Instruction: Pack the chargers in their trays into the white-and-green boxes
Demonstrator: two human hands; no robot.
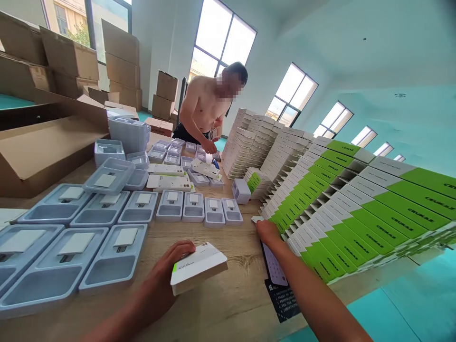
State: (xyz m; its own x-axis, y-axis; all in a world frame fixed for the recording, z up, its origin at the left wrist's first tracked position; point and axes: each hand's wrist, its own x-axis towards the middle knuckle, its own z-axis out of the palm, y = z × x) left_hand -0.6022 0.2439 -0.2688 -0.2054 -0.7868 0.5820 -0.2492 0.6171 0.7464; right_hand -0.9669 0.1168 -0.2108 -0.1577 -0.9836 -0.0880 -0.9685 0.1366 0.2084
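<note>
My left hand (171, 261) is closed around the edge of a small white box (201, 263) with a green patch, tilted above the wooden table (228, 304). At the foot of the green-and-white stacked boxes (342, 204), my right hand (267, 232) is curled. A bit of white shows by its fingertips, but what it holds, if anything, is hidden. Under my right forearm lie a pale purple device (274, 266) and a dark printed card (281, 299). Left of my left hand stand rows of pale plastic trays (107, 273), several holding a white square piece (126, 236).
Across the table a person (204, 107) reaches among more trays (173, 159). White boxes (171, 182) lie mid-table. Behind the trays are an open carton (53, 147) and a tray stack (128, 133). More white boxes (242, 147) rise at the back right. Cartons (123, 61) line the wall.
</note>
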